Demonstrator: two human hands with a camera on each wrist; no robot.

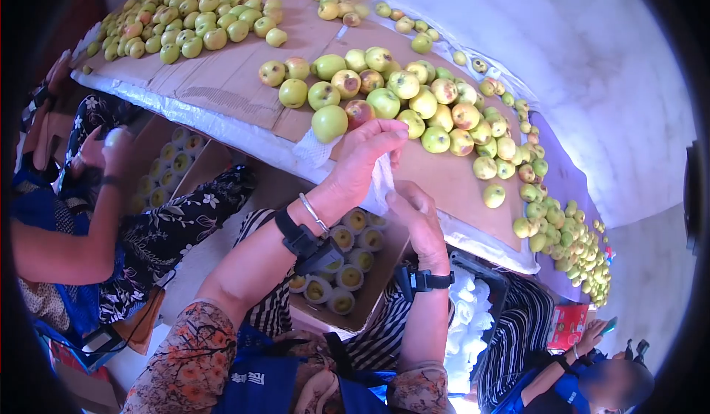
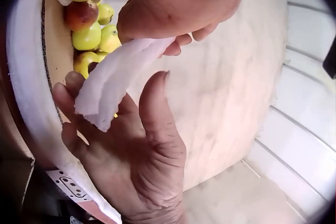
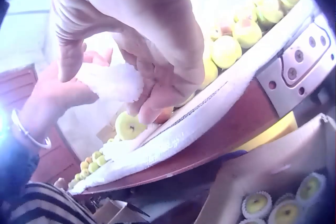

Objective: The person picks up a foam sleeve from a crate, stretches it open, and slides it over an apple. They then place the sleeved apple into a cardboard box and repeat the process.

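Observation:
My left hand (image 1: 362, 159), with a silver bracelet at its wrist, pinches one end of a white foam net sleeve (image 2: 113, 79). The sleeve hangs flattened between both hands over the table's near edge. My right hand (image 1: 418, 218) faces it from the other side; in the left wrist view its thumb stands apart and its fingers lie beside the sleeve's lower end. Close by the left hand, a green apple (image 1: 329, 123) sits at the table edge with another white foam net (image 1: 314, 150) against it. A reddish apple (image 1: 359, 113) is just behind the left hand.
Many loose apples (image 1: 403, 85) spread over the cardboard-covered table (image 1: 222, 96), whose edge is padded white. Below it stands a carton (image 1: 377, 281) of sleeved apples, beside a dark crate of white foam nets (image 1: 470, 310). Other people work at left and at lower right.

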